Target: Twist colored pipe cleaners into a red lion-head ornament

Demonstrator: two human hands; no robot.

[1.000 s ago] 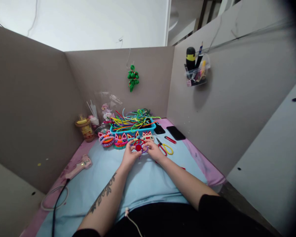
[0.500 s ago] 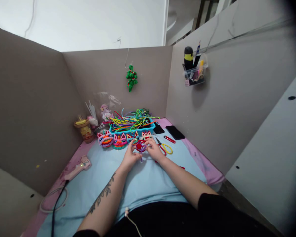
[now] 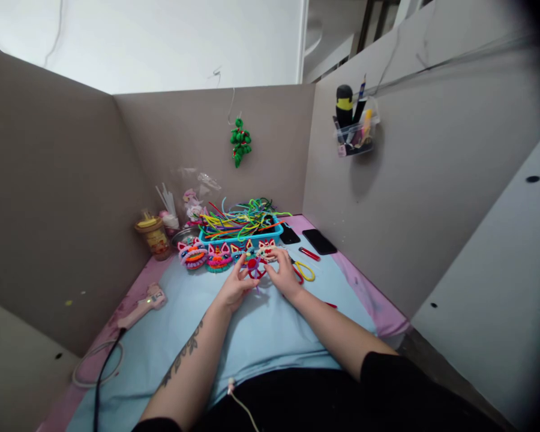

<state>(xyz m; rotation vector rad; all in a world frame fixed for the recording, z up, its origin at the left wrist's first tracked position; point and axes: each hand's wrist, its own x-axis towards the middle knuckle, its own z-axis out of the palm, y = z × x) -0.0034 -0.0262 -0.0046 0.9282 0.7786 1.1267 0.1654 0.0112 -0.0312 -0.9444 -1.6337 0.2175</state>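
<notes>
Between my two hands is a small red and purple pipe-cleaner piece (image 3: 255,269), with a purple end hanging below it. My left hand (image 3: 236,287) grips it from the left, thumb underneath and fingers above. My right hand (image 3: 283,273) is closed at its right side, with the fingertips against the red part. Just behind stand several colourful pipe-cleaner animal heads, among them a purple and orange one (image 3: 193,254) and a pink and teal one (image 3: 218,258). A blue basket (image 3: 234,242) heaped with loose pipe cleaners (image 3: 245,219) is at the back.
Scissors with a yellow handle (image 3: 306,271) and a red tool (image 3: 309,254) lie right of my hands, near a black phone (image 3: 319,242). A pink glue gun (image 3: 144,307) with its cable lies at the left. A cup (image 3: 153,238) stands at the back left.
The purple strand has moved from a loop at the right to the front of the red piece. My right hand has shifted slightly, and my left hand has turned a little.
</notes>
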